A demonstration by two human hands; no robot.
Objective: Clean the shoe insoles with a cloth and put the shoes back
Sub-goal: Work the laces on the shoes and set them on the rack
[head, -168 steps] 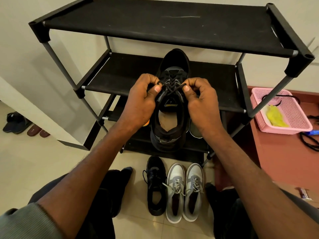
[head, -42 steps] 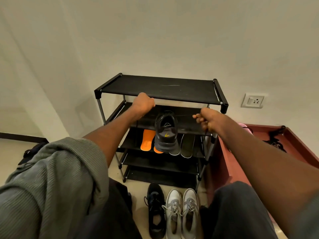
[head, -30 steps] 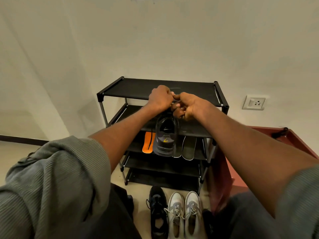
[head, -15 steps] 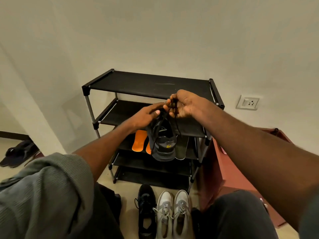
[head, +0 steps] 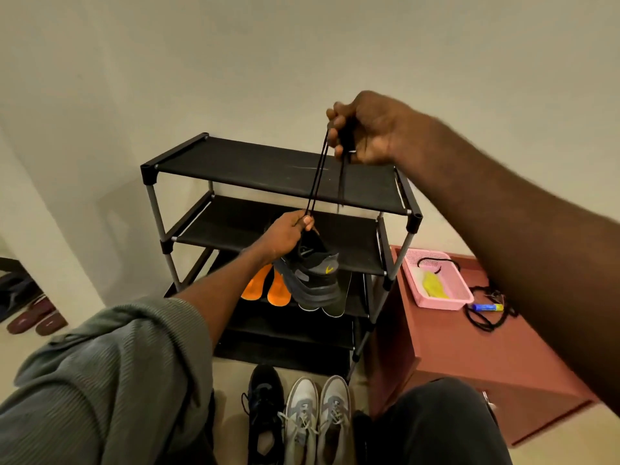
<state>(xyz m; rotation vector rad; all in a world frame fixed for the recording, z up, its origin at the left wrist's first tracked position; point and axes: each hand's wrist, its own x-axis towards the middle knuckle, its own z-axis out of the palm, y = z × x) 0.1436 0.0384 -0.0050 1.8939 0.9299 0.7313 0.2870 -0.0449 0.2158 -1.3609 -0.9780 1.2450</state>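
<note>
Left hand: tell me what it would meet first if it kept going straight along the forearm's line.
Probably the rack: the left hand, gripping the laces by the black shoe, points up and away toward the second shelf. Depth is unclear.

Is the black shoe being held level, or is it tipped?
Tipped. The black shoe hangs with its sole facing down-left, the left hand gripping its top, the right hand pulling the laces taut above.

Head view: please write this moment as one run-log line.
left hand: holds black shoe | right hand: pulls laces upward | rack: behind
</note>
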